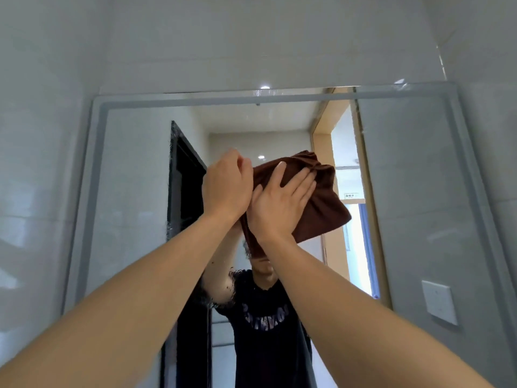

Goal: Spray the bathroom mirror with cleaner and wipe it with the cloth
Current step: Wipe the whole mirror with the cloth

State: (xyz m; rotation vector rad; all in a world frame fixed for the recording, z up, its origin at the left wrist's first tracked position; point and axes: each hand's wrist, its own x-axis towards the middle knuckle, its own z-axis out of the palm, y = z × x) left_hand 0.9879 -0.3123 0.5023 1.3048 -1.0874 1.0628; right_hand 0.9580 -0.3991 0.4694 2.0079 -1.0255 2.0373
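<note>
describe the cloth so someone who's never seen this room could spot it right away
Find the big wall mirror with the pale frosted border. Near its middle, the left hand and right hand are raised together against the glass. The cloth is the folded dark brown fabric under them, the only brown thing among grey-white tiles.

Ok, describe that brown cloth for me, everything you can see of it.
The brown cloth looks like soft, plush towelling, dark brown all over, bunched and creased rather than spread flat. It is held up against the bathroom mirror, near its middle. The right hand lies on it with straight fingers spread; the left hand grips its left edge with curled fingers. Its lower end hangs behind the wrists.
</note>
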